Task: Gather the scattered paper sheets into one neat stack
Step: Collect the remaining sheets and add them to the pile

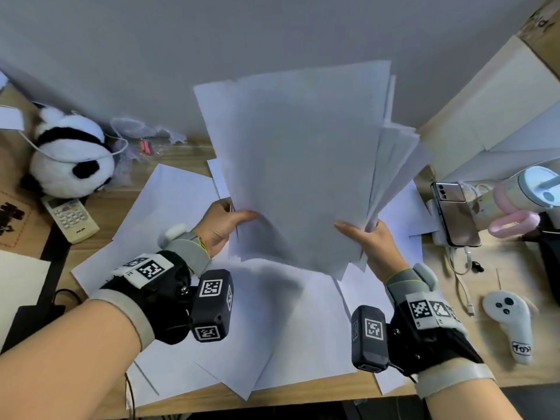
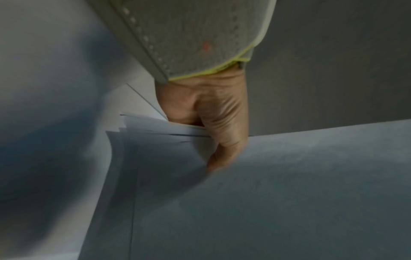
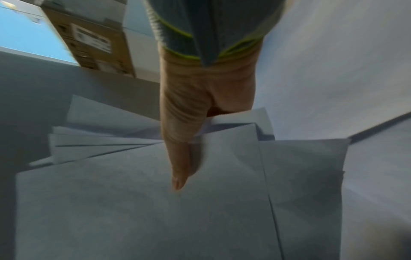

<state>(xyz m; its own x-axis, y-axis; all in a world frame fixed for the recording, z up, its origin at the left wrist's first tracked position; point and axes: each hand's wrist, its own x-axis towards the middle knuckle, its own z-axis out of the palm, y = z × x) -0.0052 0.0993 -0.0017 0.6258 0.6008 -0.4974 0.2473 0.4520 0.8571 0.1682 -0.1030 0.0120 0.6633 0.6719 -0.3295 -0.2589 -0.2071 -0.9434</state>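
Note:
A loose bundle of white paper sheets (image 1: 300,165) is held upright above the wooden desk, its edges fanned and uneven on the right side. My left hand (image 1: 224,228) pinches the bundle's lower left edge, thumb on the front. My right hand (image 1: 363,237) grips the lower right edge, thumb across the front sheet. The left wrist view shows the left hand (image 2: 213,123) clamped on the layered paper sheets (image 2: 266,193). The right wrist view shows the right hand's thumb (image 3: 180,158) lying on the paper sheets (image 3: 133,211). Several more sheets (image 1: 272,322) lie scattered flat on the desk beneath.
A panda plush (image 1: 69,156) and a remote control (image 1: 71,219) sit at the left. At the right are a phone (image 1: 456,213), a pink-handled bottle (image 1: 515,201), a white controller (image 1: 512,322) and cardboard boxes (image 1: 497,110). A grey wall stands close behind the desk.

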